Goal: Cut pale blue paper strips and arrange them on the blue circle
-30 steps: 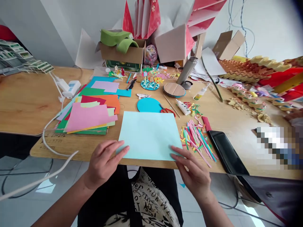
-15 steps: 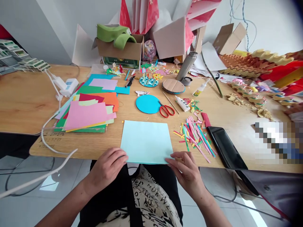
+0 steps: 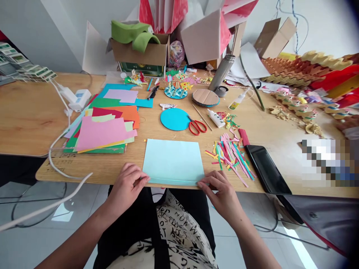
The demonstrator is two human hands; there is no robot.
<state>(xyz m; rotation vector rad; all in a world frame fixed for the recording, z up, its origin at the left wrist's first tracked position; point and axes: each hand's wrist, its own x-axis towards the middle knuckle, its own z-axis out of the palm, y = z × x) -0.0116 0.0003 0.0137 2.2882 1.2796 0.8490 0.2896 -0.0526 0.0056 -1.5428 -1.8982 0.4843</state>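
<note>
From my distant seat I watch the pale blue sheet [image 3: 173,158] lying on the wooden table [image 3: 280,129] near its front edge, right before the person's lap. I see the left hand [image 3: 129,185] pinching the sheet's near left corner between thumb and forefinger, the other fingers curled in. At the near right corner, I have the right hand [image 3: 220,188] pinching likewise, thumb against fingertips. Between them a narrow strip runs along the near edge, set off by a crease (I can't tell how sharp it is).

Just beyond the sheet I make out a bright blue disc [image 3: 174,120], with red-handled scissors [image 3: 198,127] whose tips meet its right edge. A thin stick [image 3: 202,116] and a white glue bottle [image 3: 215,118] lie to the right of those. Past the right hand I find a heap of coloured paper strips [image 3: 231,157], then a black tablet [image 3: 267,168]. Beyond the left hand sits a stack of coloured paper [image 3: 102,132].
</note>
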